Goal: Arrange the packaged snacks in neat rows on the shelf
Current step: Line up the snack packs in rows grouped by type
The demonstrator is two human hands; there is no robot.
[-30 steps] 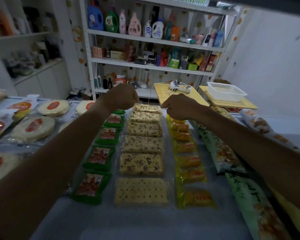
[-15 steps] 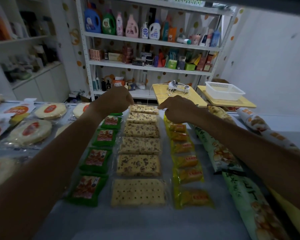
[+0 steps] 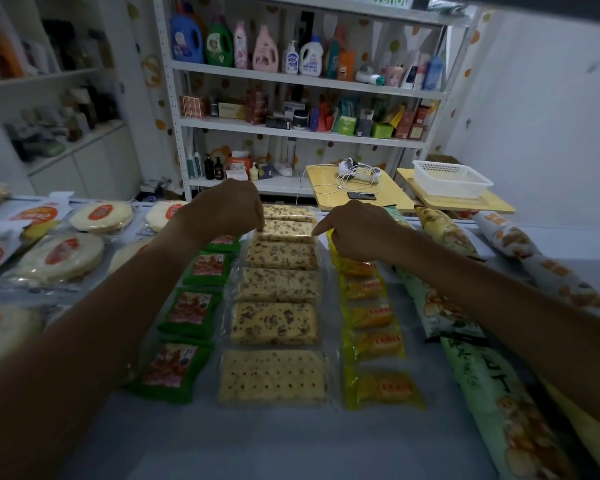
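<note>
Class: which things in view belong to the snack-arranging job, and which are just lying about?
Job: left hand, right hand, cracker packs, green packs, yellow packs.

Lying about: white basket, cables, phone, detergent bottles.

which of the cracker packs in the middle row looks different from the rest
The nearest cracker pack, at the front end of the middle row: it is plain with evenly spaced dots, while the packs behind it show dark speckled bits.

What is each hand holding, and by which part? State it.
Both hands pinch one clear cracker pack in the middle row: left hand at its left edge, right hand at its right edge.
</note>
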